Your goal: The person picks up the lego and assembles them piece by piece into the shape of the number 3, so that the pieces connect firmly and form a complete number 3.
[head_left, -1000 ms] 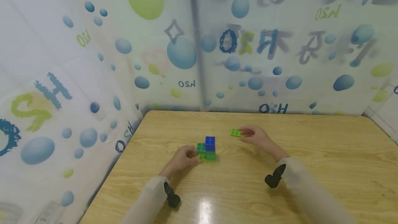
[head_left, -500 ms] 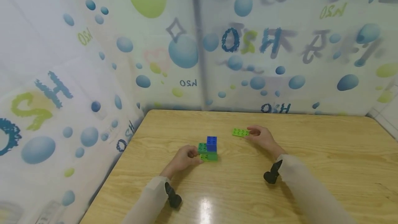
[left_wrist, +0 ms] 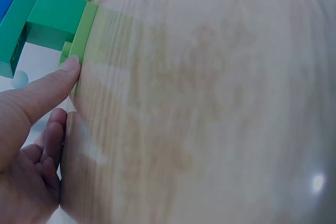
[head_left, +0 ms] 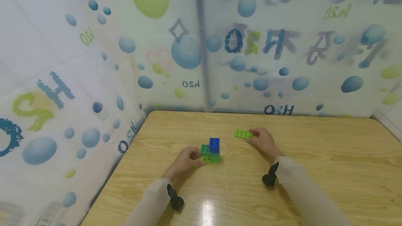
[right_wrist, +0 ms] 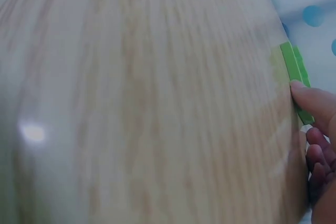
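Note:
In the head view a small stack of toy building bricks (head_left: 215,157) stands on the table, green on a lime base with a blue brick (head_left: 214,145) on top. My left hand (head_left: 185,159) holds the stack's left end, its thumb on the lime base brick (left_wrist: 83,32) in the left wrist view. Farther back lies a flat lime-green brick (head_left: 243,134) with studs up. My right hand (head_left: 263,141) pinches its right end, thumb along the near side. The right wrist view shows that thumb against the lime-green brick's edge (right_wrist: 292,64); the fingers behind are partly hidden.
The wooden table (head_left: 314,156) carries both the stack and the flat brick. Behind it hangs a curtain (head_left: 282,90) printed with blue and green drops, close along the back edge. Another printed sheet (head_left: 75,121) runs down the left side.
My right hand has drawn back from over the flat lime-green brick to its right end, leaving more studs showing. My left hand stays at the stack. The head view has shifted slightly.

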The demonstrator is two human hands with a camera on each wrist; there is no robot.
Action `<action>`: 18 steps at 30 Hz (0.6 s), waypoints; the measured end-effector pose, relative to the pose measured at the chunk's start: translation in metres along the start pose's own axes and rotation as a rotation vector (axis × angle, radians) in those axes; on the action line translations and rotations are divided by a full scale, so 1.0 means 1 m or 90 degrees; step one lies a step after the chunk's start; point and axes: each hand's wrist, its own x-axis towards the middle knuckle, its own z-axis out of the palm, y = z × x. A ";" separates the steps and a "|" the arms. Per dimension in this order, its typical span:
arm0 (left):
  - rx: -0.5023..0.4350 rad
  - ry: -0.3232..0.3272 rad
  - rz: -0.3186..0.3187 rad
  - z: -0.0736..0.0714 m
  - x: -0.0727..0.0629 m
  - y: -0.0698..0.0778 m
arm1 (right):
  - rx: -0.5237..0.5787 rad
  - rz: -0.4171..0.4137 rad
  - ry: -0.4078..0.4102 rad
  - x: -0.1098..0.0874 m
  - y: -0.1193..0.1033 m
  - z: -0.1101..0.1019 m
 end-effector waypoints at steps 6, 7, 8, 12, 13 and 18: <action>-0.003 0.004 0.007 -0.001 -0.004 0.009 | -0.016 0.036 0.007 0.002 0.002 0.004; -0.004 0.003 0.004 -0.001 -0.004 0.009 | -0.017 0.040 0.010 0.002 0.002 0.004; -0.002 0.002 0.003 -0.001 -0.004 0.010 | -0.020 0.043 0.012 0.003 0.002 0.005; 0.006 -0.002 -0.005 -0.001 -0.002 0.004 | -0.022 0.051 0.023 0.003 0.002 0.007; 0.008 -0.001 -0.004 0.000 -0.002 0.004 | -0.018 0.056 0.024 0.003 0.001 0.007; 0.013 -0.002 -0.009 0.000 -0.003 0.006 | 0.014 0.078 0.015 0.001 -0.004 0.005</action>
